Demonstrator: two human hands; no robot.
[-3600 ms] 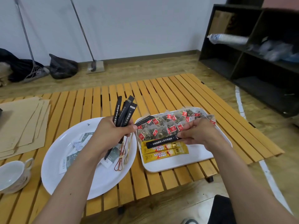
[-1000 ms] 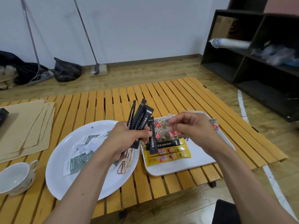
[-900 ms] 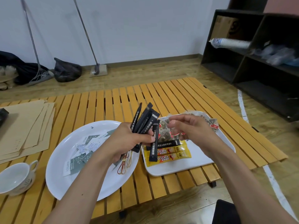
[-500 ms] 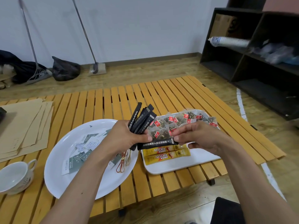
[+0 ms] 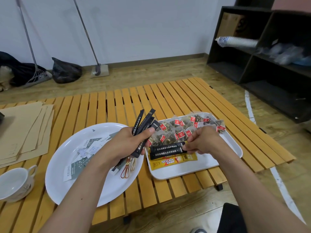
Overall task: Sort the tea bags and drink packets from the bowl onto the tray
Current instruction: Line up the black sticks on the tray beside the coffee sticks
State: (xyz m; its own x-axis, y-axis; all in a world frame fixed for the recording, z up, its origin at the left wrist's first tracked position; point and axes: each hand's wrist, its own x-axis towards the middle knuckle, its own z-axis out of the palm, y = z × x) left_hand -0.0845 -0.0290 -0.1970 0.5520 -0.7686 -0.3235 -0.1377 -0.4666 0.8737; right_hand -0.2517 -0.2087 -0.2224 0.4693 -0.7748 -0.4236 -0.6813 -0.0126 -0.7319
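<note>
NESCAFE packet [image 5: 173, 161], white tray [image 5: 230, 148]

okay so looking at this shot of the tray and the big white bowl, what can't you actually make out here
Head view only:
- How many black stick packets the left hand grips: they overlap, and the fingers cover their lower ends.
- Small print on the green-and-white sachets in the bowl: too small.
- Whether a second yellow Nescafe packet lies on the tray: the black sticks cover that spot.
- The right hand fingertips' exact contact: curled under.
</note>
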